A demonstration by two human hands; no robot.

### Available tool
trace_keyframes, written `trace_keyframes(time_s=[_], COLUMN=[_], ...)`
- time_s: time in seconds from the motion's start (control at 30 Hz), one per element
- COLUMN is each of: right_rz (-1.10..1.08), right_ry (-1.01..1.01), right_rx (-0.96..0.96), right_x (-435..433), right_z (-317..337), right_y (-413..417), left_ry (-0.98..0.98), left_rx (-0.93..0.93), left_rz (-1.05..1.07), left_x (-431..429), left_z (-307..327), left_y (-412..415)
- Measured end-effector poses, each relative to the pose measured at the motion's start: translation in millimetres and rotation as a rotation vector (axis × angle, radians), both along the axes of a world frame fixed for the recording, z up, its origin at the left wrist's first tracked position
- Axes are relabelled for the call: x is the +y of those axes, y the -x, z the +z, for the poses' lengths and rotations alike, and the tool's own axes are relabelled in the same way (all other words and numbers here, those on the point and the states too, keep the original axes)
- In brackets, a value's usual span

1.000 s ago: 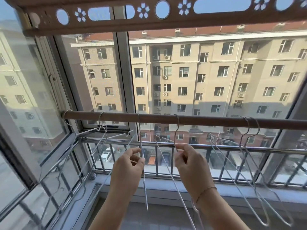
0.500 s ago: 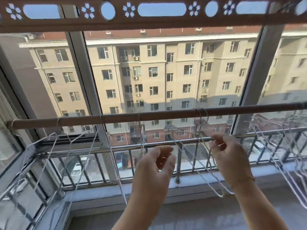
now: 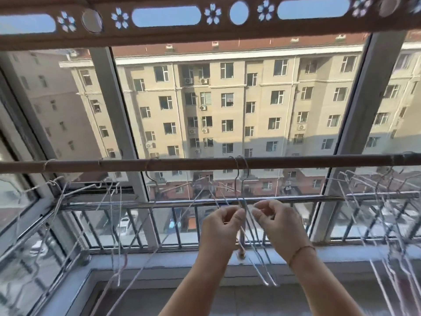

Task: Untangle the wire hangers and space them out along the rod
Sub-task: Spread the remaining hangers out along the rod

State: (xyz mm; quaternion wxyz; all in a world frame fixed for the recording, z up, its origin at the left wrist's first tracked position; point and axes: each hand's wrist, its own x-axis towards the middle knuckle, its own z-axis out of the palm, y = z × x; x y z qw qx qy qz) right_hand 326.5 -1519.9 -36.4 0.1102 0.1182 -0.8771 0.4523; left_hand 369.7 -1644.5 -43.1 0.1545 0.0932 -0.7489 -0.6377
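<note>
A brown rod runs across the window at chest height. Two thin wire hangers hang side by side at its middle, their hooks almost touching and their wires crossing below. My left hand pinches the wires just under the necks. Close on the right, my right hand has its fingers curled on a wire of the same pair. Further hangers hang spread along the left part of the rod. A tangled bunch of hangers crowds the right end.
A metal railing with vertical bars runs just behind the hangers. Grey window posts stand behind the rod, one left and one right. A carved wooden panel spans overhead. A tiled sill lies below.
The view has swung right along the rod. My left hand has left the single hanger and come over to the pair; both hands now meet under the two hooks.
</note>
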Motion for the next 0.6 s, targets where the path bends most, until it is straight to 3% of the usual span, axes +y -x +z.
trace_keyframes(time_s=[0.23, 0.6], right_rz=[0.203, 0.269], right_ry=[0.067, 0.239], right_rx=[-0.071, -0.156], right_x=[0.5, -2.0], right_z=[-3.3, 1.8], right_y=[2.3, -11.4], left_ry=[-0.116, -0.218], left_rx=[0.027, 0.072], left_rz=[0.124, 0.300], left_x=[21.8, -3.5], left_z=[4.4, 12.4], left_y=[-1.3, -35.2])
